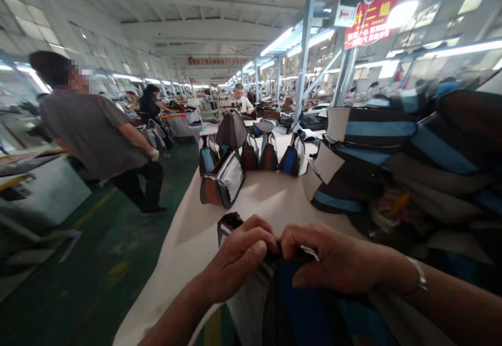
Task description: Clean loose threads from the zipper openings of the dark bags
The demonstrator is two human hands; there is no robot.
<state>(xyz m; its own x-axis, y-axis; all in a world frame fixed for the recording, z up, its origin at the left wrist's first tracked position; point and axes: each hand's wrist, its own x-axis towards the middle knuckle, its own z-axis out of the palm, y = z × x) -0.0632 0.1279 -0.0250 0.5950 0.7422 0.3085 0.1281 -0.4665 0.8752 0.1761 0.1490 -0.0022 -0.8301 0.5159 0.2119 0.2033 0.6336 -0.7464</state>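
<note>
I see bag (301,301) at bottom middle of frame, at near edge of table (270,197). On its top, left hand (241,254) at left, right hand (333,260) just beside it. Past hands, bunch of bags (269,155) on table, middle of frame. Big heap (378,129) on right side. Person (88,131) at left, on floor (133,246). Another person (245,104) far back, behind bunch. Sign (371,19) at upper right, above heap.

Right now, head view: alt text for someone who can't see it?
The wearer's left hand and right hand hold a blue-striped bag by its edge. Similar bags stand ahead on a pale table, a bag pile is at right, and a grey-shirted person is at left.
</note>
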